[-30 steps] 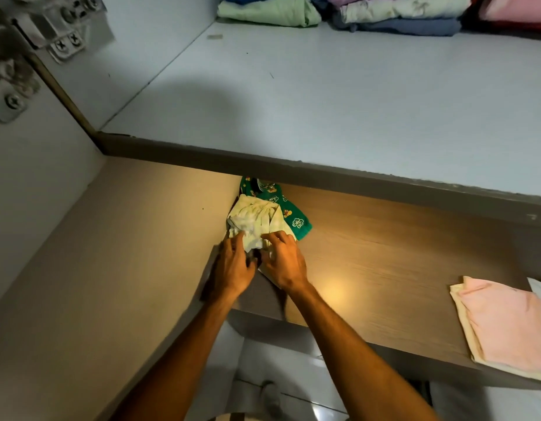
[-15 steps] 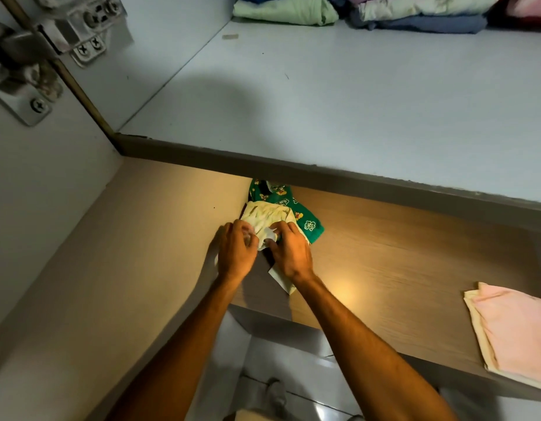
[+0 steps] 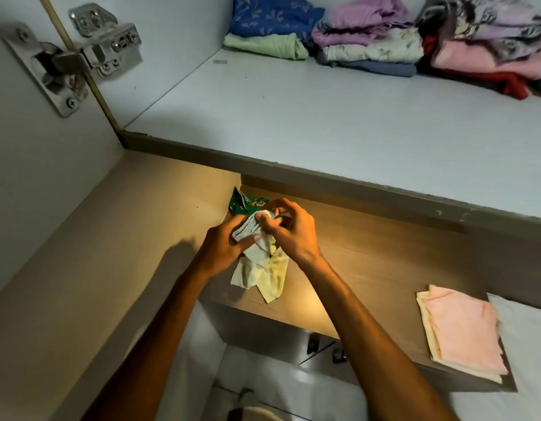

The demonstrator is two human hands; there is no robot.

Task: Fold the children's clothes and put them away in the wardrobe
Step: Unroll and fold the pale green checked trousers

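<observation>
A small pale yellow garment point(image 3: 263, 268) hangs from both my hands above the wooden shelf point(image 3: 369, 268), its lower part drooping toward the shelf's front edge. My left hand point(image 3: 223, 247) pinches its top from the left. My right hand point(image 3: 290, 232) grips the same bunched top from the right. Behind my hands a green printed garment point(image 3: 243, 203) lies in the shelf's back left corner, partly hidden. A folded pink piece point(image 3: 463, 332) on a cream one rests at the shelf's right front.
The white upper shelf point(image 3: 324, 123) carries stacks of folded clothes point(image 3: 369, 47) at its back. A metal door hinge point(image 3: 74, 62) sits on the wardrobe's left wall. A white cloth point(image 3: 524, 326) lies at the far right. Tiled floor shows below.
Both hands have lifted the pale yellow garment off the green one and pulled it toward me; it now hangs open below my fingers. The camera has tilted up, showing more of the upper shelf.
</observation>
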